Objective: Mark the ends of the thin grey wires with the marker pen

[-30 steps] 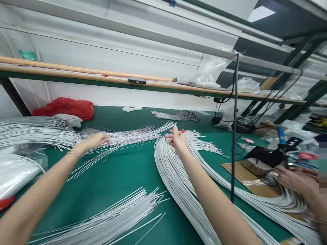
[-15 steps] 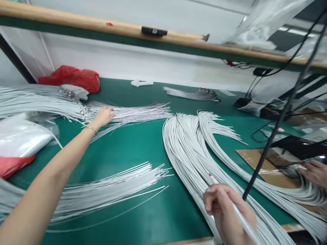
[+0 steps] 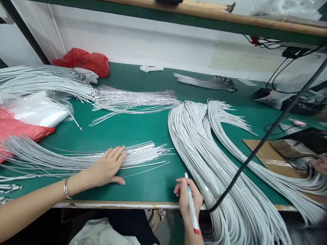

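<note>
The left hand (image 3: 108, 166) lay flat, fingers spread, on a fan of thin grey wires (image 3: 84, 160) at the near left of the green counter (image 3: 143, 129), pinning them. The right hand (image 3: 186, 199), fingers curled around a marker pen (image 3: 191, 204), hovered at the near edge beside thicker grey cables (image 3: 201, 149). Another person's hand (image 3: 319, 165) was cut off at far right.

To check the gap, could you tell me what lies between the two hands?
In the head view, only bare green mat lies between the left hand and the right hand, which holds a pen.
</note>
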Action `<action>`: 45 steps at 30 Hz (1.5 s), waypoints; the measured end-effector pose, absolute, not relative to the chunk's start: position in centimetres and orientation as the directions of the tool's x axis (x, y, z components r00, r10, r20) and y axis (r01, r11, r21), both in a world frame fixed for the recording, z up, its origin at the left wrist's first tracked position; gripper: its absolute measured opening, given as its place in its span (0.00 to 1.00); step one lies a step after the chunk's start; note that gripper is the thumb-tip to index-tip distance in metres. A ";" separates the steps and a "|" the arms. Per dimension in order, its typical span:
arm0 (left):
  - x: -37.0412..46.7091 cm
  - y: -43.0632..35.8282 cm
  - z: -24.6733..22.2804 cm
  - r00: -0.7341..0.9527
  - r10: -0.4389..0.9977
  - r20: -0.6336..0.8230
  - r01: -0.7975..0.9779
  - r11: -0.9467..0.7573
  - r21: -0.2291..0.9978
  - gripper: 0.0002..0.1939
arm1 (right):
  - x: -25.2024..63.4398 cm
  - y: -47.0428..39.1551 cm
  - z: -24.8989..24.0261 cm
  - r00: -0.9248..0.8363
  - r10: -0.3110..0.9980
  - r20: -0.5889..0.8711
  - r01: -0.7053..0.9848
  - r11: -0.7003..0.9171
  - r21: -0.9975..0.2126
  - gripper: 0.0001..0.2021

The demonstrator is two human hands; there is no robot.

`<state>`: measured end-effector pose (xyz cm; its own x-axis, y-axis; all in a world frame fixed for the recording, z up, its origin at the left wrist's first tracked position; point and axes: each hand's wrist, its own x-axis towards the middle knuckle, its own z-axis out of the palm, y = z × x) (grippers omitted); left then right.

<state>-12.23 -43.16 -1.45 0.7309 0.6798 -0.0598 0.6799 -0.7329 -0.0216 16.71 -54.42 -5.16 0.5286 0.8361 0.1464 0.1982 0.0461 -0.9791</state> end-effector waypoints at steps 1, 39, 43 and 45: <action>-12.2 -42.7 -1.5 0.703 0.709 -0.059 0.707 -0.705 -0.053 0.44 | 16.7 -54.5 -5.3 0.524 0.835 0.168 0.219 0.059 -0.974 0.20; -14.2 -39.2 0.8 0.508 0.842 -0.183 0.860 -0.484 0.160 0.16 | 17.0 -55.1 -5.4 0.487 0.854 0.183 0.255 0.062 -0.965 0.19; -14.3 -38.7 1.2 0.494 0.857 -0.148 0.864 -0.464 0.195 0.17 | 16.9 -55.0 -5.5 0.487 0.854 0.184 0.257 0.061 -0.964 0.19; -14.5 -38.5 1.3 0.482 0.867 -0.128 0.866 -0.449 0.221 0.18 | 16.9 -55.0 -5.5 0.486 0.855 0.184 0.256 0.062 -0.965 0.19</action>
<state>-14.48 -38.51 1.33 0.4823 0.8665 -0.1283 0.8656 -0.4490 0.2214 16.93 -54.98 -5.54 0.4855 0.8547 0.1837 0.2556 0.0622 -0.9648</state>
